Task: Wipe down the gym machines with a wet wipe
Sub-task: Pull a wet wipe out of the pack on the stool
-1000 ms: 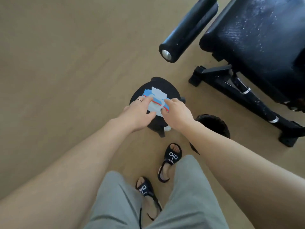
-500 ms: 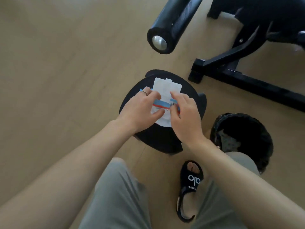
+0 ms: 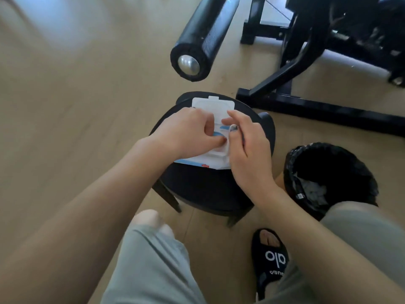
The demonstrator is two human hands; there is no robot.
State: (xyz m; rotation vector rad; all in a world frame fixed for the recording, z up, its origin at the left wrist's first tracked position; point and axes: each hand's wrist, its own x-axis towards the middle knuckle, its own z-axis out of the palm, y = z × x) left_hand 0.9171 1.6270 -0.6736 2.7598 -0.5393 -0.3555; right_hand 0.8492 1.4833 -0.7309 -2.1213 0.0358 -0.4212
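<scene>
Now, on the stool (image 3: 260, 194), the left hand (image 3: 186, 132) pinches at the wipe pack (image 3: 210, 160), whose lid (image 3: 213, 106) is flipped away, while the right hand (image 3: 245, 145), thumb and finger curled, pinches at its opening directly beneath both.

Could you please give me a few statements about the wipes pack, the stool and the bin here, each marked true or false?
1. The white and blue wet wipes pack lies on the round black stool. True.
2. The pack's white flip lid is closed. False: it stands open, folded back away from the person.
3. The left hand and the right hand are both at the pack's opening. True.
4. The black-lined waste bin stands to the left of the stool. False: it stands to the stool's right.
5. The black foam roller pad rests on the stool. False: it juts out above the wooden floor, beyond the stool.
</scene>
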